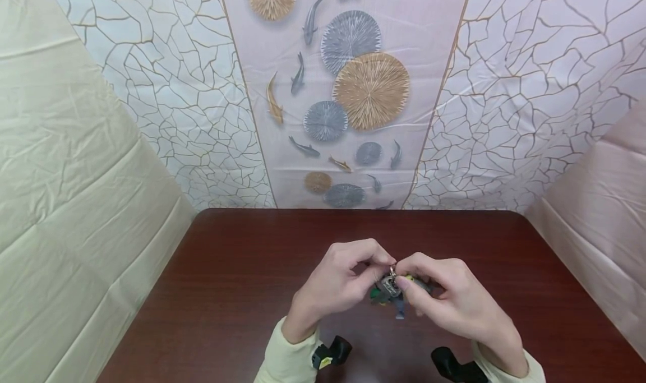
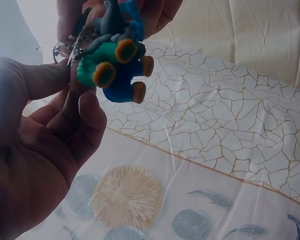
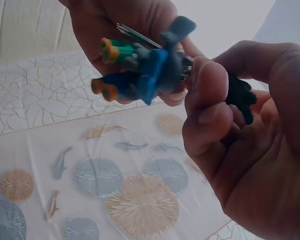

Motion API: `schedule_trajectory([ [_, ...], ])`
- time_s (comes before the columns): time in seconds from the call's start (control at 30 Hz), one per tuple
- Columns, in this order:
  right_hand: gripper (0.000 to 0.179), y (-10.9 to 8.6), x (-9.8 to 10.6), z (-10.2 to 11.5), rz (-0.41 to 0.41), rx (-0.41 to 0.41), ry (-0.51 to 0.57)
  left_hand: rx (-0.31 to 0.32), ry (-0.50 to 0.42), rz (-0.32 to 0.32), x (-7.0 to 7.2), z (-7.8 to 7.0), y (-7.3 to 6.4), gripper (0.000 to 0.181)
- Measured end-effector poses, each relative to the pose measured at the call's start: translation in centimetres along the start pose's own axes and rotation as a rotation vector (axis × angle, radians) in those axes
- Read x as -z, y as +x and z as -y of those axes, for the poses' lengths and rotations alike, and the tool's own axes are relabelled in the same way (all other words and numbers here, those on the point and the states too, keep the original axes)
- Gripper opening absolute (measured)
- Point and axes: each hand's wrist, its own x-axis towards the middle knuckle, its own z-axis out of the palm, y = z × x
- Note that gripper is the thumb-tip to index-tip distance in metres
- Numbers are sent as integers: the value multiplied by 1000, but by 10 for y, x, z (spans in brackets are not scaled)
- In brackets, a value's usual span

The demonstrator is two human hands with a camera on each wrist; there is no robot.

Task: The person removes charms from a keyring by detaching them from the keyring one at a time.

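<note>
Over the table, both hands meet around a keychain of small charms [image 1: 400, 309] with a metal ring [image 1: 392, 270]. My left hand [image 1: 343, 276] pinches the ring's side between thumb and forefinger. From the other side my right hand [image 1: 454, 296] grips the keychain with thumb and forefinger. A grey, blue and green rubbery figure [image 2: 110, 62] with orange-tipped feet hangs from it in the left wrist view. Beside it is a flat metal tag [image 1: 390, 286]. A dark charm [image 3: 241, 97] shows under the right fingers in the right wrist view. Fingers hide part of the ring.
The dark reddish-brown table [image 1: 227, 293] lies beneath the hands. A patterned cloth [image 1: 439, 41] hangs behind it, with plain pale cloths [image 1: 65, 203] at the sides. Black wrist-camera mounts [image 1: 339, 349] sit at both cuffs.
</note>
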Motion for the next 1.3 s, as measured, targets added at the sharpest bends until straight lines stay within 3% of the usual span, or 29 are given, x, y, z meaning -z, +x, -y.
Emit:
schedule_trajectory([
  [0.23,35,0,3,6,3,-57,-45,-54,39,-31,1,0,2,9],
  [0.33,37,1,3,8,-3,-98,-60,-33,46,-43,2,-1,1,8],
  [0.47,36,3,2,6,-34,-82,-68,0,38,-31,3,-1,0,8],
  [0.77,39,2,4,9,25,-126,-97,-10,36,-7,5,-1,-1,5],
  [0.9,37,2,2,7,12,-101,-86,-7,42,-5,5,-1,-1,6],
  [1.03,33,1,1,3,-19,-54,-79,22,32,0,4,-1,-1,6],
  [1.3,33,2,0,2,-38,-41,-26,112,-25,8,3,-3,-2,7],
])
